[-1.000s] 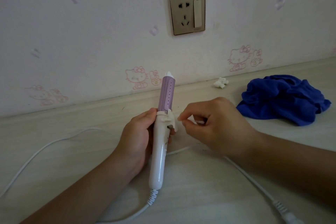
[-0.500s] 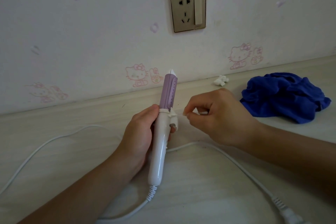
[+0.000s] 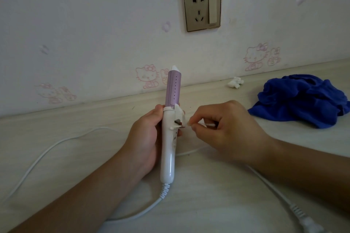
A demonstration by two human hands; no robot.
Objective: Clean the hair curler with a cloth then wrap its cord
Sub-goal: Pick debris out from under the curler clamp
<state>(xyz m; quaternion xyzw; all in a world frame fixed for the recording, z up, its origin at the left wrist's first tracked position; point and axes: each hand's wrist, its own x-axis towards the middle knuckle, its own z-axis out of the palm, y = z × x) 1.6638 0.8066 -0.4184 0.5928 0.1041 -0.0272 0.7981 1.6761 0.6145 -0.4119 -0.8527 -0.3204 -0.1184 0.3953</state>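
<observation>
— Where is the curler (image 3: 169,138) sitting?

— It is standing upright in the middle, lilac barrel pointing up and white handle pointing down. The left grip (image 3: 144,138) is wrapping around the handle from the left, with the thumb lying near the collar under the barrel.

— And the right grip (image 3: 225,128)?

— It is pinching a thin white stick (image 3: 208,125) between thumb and forefinger, with the other fingers curling in. The stick's tip is pointing at the small hinge on the curler's right side, where the lever is standing out a little. Whether the tip is touching, I cannot tell.

— Where is the cord (image 3: 47,149) running?

— It is leaving the handle's bottom end and looping across the surface (image 3: 75,176) to the left. Another stretch is passing under the right forearm and ending at the plug (image 3: 310,227) in the lower right corner.

— And the cloth (image 3: 301,100)?

— The blue cloth is lying crumpled at the right, well apart from both hands. A small white wad (image 3: 235,82) is lying near it by the wall. A socket (image 3: 202,6) is sitting on the wall above the curler.
</observation>
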